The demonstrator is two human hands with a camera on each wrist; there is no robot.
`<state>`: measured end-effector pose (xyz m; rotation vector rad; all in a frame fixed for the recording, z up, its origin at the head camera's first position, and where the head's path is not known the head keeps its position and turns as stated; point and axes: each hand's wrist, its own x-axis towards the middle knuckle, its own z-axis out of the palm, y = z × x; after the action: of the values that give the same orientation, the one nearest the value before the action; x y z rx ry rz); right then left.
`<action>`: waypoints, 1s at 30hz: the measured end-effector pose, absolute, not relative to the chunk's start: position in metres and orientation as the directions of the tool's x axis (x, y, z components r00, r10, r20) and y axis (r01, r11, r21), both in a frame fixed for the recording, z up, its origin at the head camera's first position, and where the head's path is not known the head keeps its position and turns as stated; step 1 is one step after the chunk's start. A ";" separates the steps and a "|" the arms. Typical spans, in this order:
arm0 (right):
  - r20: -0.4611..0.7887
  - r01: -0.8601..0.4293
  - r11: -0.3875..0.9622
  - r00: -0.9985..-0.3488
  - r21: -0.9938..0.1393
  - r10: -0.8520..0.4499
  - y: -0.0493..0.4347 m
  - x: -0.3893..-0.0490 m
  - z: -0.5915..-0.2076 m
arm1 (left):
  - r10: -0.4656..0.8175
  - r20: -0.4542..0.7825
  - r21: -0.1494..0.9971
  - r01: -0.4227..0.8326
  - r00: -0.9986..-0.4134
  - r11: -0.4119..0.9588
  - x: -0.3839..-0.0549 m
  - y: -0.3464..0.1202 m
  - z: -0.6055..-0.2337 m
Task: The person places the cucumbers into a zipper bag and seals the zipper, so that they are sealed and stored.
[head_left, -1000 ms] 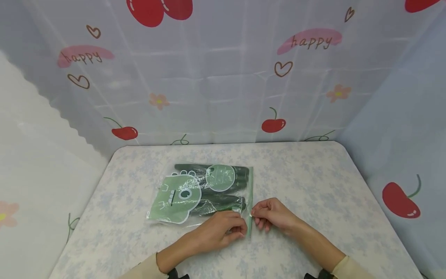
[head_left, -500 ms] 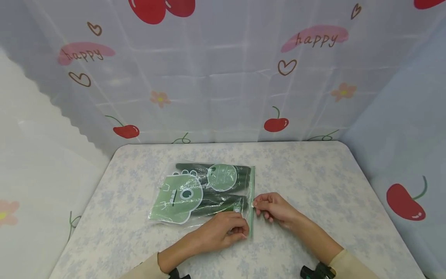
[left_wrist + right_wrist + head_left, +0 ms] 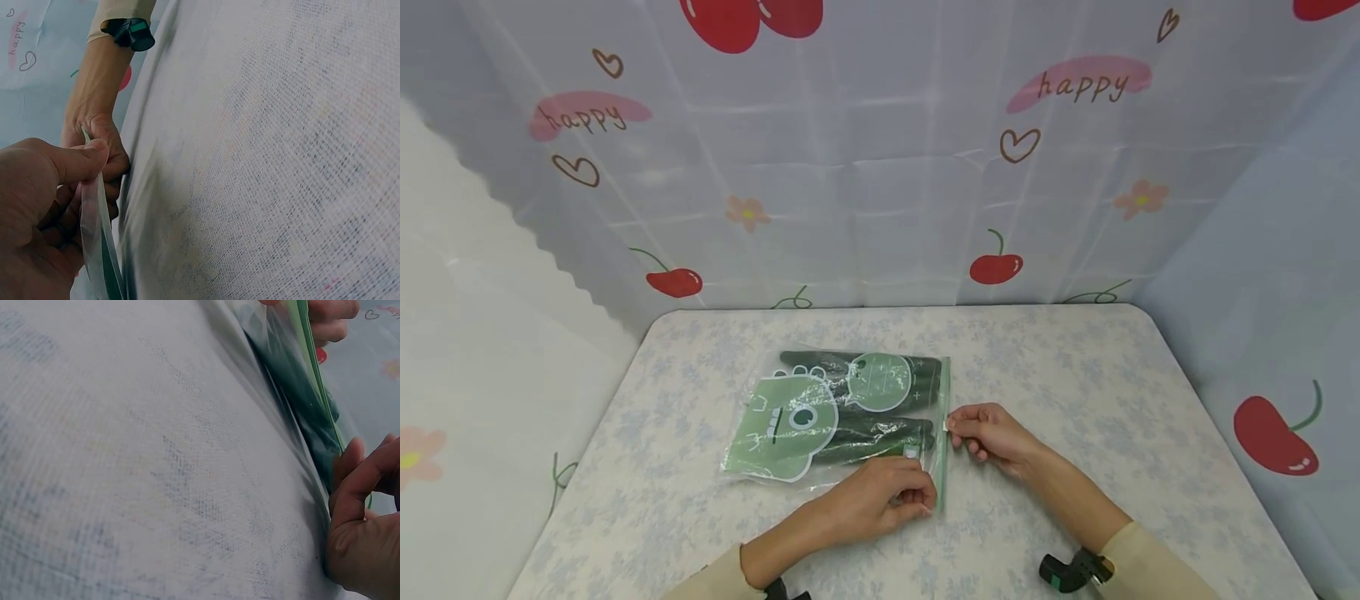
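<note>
A clear plastic zipper bag (image 3: 786, 421) with a light green cartoon print lies flat on the table in the head view. Dark green long shapes show inside it; their kind is unclear. Along its right edge runs a green zip strip (image 3: 946, 387). My left hand (image 3: 883, 496) pinches the bag's near right corner between thumb and finger; the left wrist view shows the thumb (image 3: 84, 159) on the strip. Farther up the strip, my right hand (image 3: 996, 435) pinches a small whitish piece on it, probably the slider, mostly hidden by the fingertips.
The table (image 3: 1075, 367) has a pale cloth with blue flower patterns. A curtain (image 3: 880, 167) with cherries and hearts hangs behind its far edge. Black wrist cameras, such as the right one (image 3: 1075, 571), sit at the sleeves.
My right hand has slid along the zip strip, away from my left hand and toward the far end. The left hand stays at the near corner. The view has shifted slightly.
</note>
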<state>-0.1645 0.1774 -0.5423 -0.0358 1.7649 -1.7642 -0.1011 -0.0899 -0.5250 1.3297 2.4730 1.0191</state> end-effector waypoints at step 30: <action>-0.462 0.463 0.096 -0.800 -0.881 -0.382 0.177 -0.194 -0.542 | 0.792 0.178 0.626 0.688 -0.584 0.367 -0.100 -0.089 -0.523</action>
<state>-0.1937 0.1772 -0.5425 0.0797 1.7660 -1.7704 -0.1004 -0.0887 -0.5230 1.3470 2.4666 1.0138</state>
